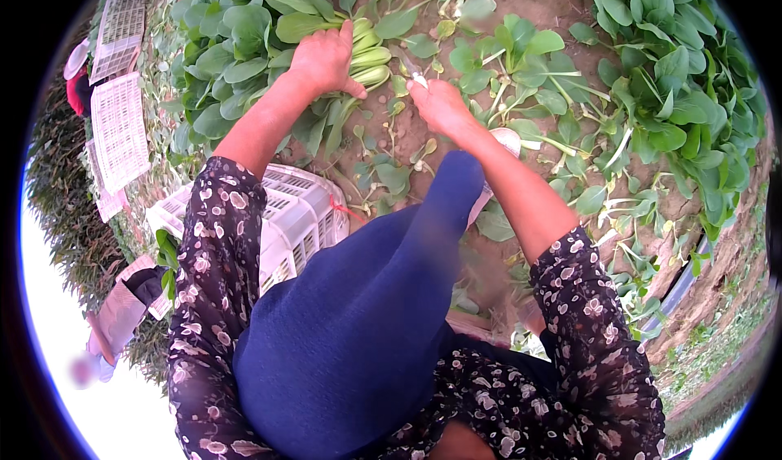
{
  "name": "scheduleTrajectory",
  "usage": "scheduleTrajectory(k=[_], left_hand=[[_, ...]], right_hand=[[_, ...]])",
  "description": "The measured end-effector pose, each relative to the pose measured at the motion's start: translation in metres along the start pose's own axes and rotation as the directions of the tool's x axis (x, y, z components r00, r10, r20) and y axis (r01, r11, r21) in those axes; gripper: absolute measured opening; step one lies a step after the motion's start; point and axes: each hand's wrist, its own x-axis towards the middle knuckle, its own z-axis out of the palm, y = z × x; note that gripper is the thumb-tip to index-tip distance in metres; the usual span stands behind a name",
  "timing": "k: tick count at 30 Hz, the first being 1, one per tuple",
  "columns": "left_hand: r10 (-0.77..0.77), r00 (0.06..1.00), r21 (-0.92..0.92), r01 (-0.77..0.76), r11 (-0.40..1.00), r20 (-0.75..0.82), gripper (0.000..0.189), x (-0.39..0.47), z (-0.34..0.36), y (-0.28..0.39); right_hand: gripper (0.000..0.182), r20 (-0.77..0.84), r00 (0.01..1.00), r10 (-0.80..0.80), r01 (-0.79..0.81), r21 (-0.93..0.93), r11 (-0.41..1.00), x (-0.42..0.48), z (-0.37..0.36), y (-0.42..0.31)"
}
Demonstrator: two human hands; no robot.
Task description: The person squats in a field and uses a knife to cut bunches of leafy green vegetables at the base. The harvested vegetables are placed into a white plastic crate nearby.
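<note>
My left hand [324, 60] rests over a row of leafy green heads with pale stems [369, 54], which look like bok choy, its thumb and fingers spread along them. Whether it grips them cannot be told. To its right, my right hand [441, 107] is closed around the pale handle of a small knife [413, 68], whose blade points up and left towards the cut stem ends without touching them. Loose leaves and small plants [501, 75] lie on the brown soil beside the knife.
A white plastic crate [299, 216] with a red tie stands left of my knee. Leafy greens [678, 81] are heaped at the right. More crates [119, 133] lie at the far left, where other people [116, 319] are partly visible. A pale pipe [672, 295] runs along the soil.
</note>
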Motion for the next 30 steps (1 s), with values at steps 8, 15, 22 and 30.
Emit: scheduleTrajectory(k=[8, 15, 22, 30], left_hand=[[0.013, 0.998, -0.063, -0.017, 0.998, -0.059, 0.143, -0.003, 0.008, -0.002], [0.003, 0.986, -0.097, -0.019, 0.995, -0.167, 0.145, -0.016, 0.020, 0.006], [-0.017, 0.990, -0.223, -0.015, 0.975, -0.140, 0.135, -0.016, 0.026, -0.013], [-0.038, 0.997, -0.218, 0.022, 0.976, -0.067, 0.133, -0.012, 0.017, -0.009]], right_hand=[[0.054, 0.033, 0.999, 0.036, -0.039, 0.080, 0.996, 0.007, 0.007, -0.001], [0.059, 0.157, 0.981, 0.116, -0.112, -0.033, 0.993, 0.002, -0.003, 0.004], [0.058, 0.055, 0.998, 0.006, -0.006, -0.003, 1.000, -0.021, 0.002, 0.009], [0.054, 0.200, 0.976, 0.081, -0.103, 0.105, 0.989, -0.019, -0.001, 0.005]])
